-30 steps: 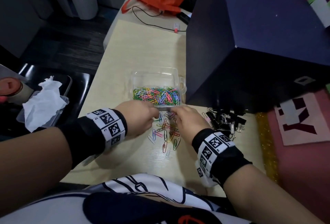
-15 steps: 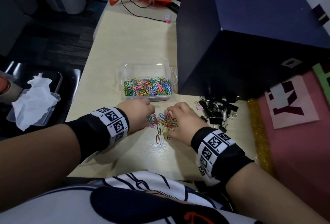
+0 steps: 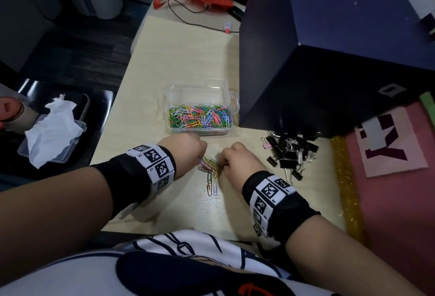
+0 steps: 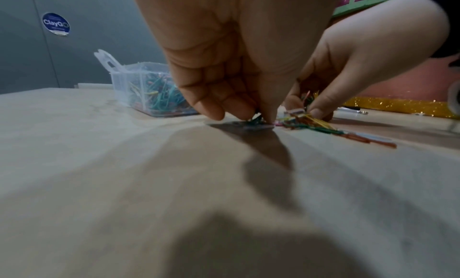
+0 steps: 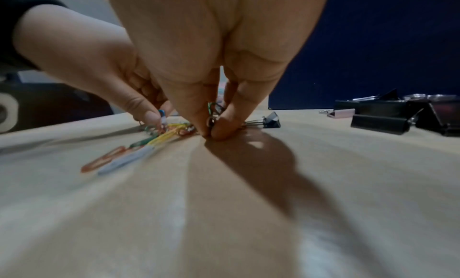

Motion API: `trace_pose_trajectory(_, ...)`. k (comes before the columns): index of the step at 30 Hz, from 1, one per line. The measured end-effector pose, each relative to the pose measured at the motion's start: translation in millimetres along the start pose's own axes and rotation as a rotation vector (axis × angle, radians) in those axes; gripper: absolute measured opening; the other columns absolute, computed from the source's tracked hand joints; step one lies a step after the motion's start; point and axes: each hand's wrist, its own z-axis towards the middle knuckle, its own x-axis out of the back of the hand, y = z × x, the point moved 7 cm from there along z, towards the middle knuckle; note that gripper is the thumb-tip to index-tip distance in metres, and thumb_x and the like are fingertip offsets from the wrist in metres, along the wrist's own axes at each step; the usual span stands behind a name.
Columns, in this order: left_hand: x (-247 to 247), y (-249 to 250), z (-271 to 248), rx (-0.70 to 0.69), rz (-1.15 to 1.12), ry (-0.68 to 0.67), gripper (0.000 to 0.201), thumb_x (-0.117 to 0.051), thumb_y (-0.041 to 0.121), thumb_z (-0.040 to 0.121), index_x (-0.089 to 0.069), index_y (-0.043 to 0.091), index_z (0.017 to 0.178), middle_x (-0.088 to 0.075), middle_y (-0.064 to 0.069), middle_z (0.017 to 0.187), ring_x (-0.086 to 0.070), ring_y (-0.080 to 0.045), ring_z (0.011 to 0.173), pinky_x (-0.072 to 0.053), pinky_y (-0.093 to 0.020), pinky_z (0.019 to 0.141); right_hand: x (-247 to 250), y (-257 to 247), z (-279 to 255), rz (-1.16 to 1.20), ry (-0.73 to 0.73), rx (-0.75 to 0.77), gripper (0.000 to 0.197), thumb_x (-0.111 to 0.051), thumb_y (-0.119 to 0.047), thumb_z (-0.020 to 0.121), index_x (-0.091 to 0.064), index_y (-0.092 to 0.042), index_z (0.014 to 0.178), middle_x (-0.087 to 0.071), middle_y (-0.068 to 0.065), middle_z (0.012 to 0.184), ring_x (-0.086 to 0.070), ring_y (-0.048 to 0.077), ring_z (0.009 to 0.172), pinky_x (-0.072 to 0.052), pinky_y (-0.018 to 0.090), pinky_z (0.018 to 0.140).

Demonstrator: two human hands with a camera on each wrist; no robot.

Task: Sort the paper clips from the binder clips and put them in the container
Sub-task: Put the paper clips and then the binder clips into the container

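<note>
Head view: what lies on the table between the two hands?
A small bunch of coloured paper clips, with the left hand and right hand closing on it; the head view shows this.

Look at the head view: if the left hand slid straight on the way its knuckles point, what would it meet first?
Probably the clear container of paper clips: the left hand points up-table toward its near wall, with only bare table between. Depth is uncertain.
</note>
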Motion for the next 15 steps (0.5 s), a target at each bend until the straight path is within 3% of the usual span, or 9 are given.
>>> trace_pose_trajectory(5,26.1,-7.5,-10.0,-0.022,-0.091,0.161,0.015,-0.053,0.03,0.092,-0.06,0.021,0.101,-0.058,0.0,0.107,-0.055,-0.022,0.102,-0.045,-0.033,0.083,30.9,-3.7,7.7,0.094,0.11,-0.054,0.014,-0.059,-0.013,0.084,-0.061,-0.027,0.081,-0.049,-0.003,0.1,-0.053,0.016,0.092,-0.034,0.017,0.079)
trace_pose_trajectory(8,51.7,-20.0,-15.5,-0.009,-0.133,0.292,0.017,-0.057,0.029,0.091,-0.062,0.019,0.103,-0.061,-0.002,0.105,-0.057,-0.023,0.1,-0.043,-0.031,0.081,56.7,-15.3,15.9,0.193,0.254,-0.049,0.007,-0.064,-0.017,0.082,-0.068,-0.022,0.086,-0.056,-0.002,0.098,-0.058,0.016,0.088,-0.038,0.018,0.078)
trace_pose_trajectory(11,75.2,-37.0,-16.6,0.043,-0.167,0.407,0.017,-0.059,0.029,0.089,-0.065,0.019,0.102,-0.064,-0.005,0.102,-0.06,-0.027,0.097,-0.045,-0.033,0.081,79.5,-28.0,23.9,0.283,0.382,-0.019,0.01,-0.064,-0.023,0.086,-0.07,-0.022,0.093,-0.062,0.001,0.103,-0.062,0.018,0.092,-0.044,0.022,0.085)
trace_pose_trajectory(15,83.6,-49.8,-13.1,0.087,-0.163,0.44,0.025,-0.055,0.028,0.093,-0.064,0.022,0.115,-0.064,-0.006,0.109,-0.059,-0.027,0.103,-0.045,-0.034,0.087,82.2,-32.0,26.7,0.188,0.312,-0.001,0.025,-0.053,-0.026,0.093,-0.064,-0.024,0.116,-0.061,0.002,0.115,-0.059,0.02,0.103,-0.042,0.026,0.09)
